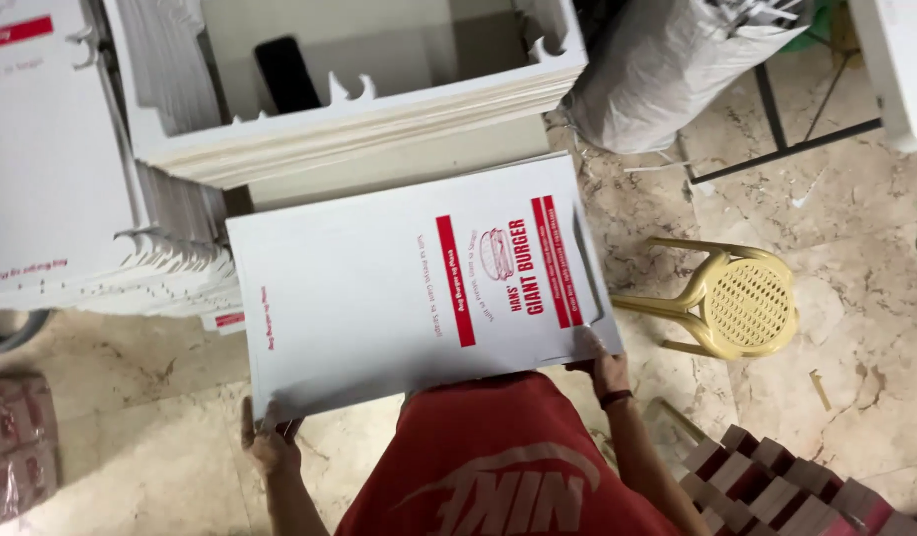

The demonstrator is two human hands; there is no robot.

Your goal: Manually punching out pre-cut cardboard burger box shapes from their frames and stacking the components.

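1. The step in hand, as I judge it, is handling one flat box blank (409, 288): the person holds it level in front of the body, above the floor (855, 298), just beside the stacks (369, 129) of like blanks.
2. The left hand (270, 442) grips the near left corner; its fingers (248, 417) curl over the edge, clenched on the blank.
3. The right hand (607, 367) grips the near right corner, fingers closed on the edge beside the side flap; a dark band sits on that wrist.
4. A next move would call for both grips to stay firm at the corners and the sheet to be kept level, since a wide thin card is likely to sag or twist if one side lets go. The stool (736, 298) stands near the right corner and wants clearance.
5. The blank is a large white card sheet, unfolded, with red stripes and a red printed burger picture toward its right end, and cut flaps along the right edge. It looks clean and uncreased.
6. Around it: a grey sack (667, 69) beyond the stool, and red-and-white folded pieces (776, 491) at lower right.
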